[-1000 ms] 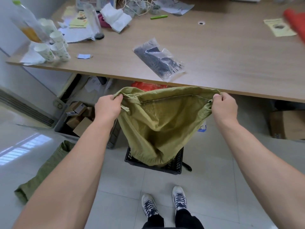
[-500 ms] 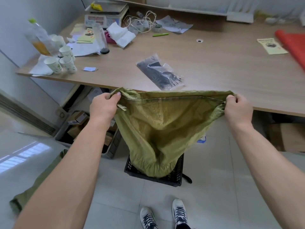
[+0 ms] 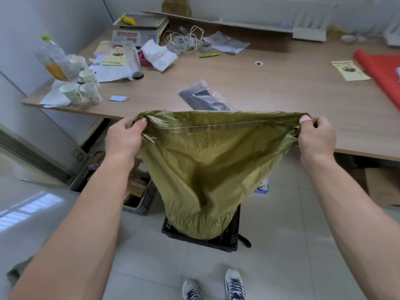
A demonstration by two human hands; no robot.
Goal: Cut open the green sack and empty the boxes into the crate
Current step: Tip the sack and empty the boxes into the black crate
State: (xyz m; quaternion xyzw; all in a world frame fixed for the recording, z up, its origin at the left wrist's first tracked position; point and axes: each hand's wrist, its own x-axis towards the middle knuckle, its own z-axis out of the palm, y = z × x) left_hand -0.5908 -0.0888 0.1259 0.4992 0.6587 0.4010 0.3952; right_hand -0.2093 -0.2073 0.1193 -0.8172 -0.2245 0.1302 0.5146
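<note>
A green woven sack (image 3: 207,169) hangs stretched between my hands, its stitched seam edge uppermost. My left hand (image 3: 124,139) pinches its left corner and my right hand (image 3: 316,137) pinches its right corner. The sack's lower end bulges and rests inside a black plastic crate (image 3: 231,237) on the floor tiles in front of my shoes. The sack hides the crate's inside, so no boxes show there.
A wooden table (image 3: 281,87) stands just behind the sack, with a clear bag of dark parts (image 3: 201,96), paper cups (image 3: 82,92), a scale and a red roll (image 3: 383,74). A grey bin of cardboard boxes (image 3: 136,191) sits under the table at left. Another green sack (image 3: 15,271) lies at lower left.
Both hands have raised the sack and pulled its top edge wider. The sack's lower end stays in the crate, and my view has tilted up.
</note>
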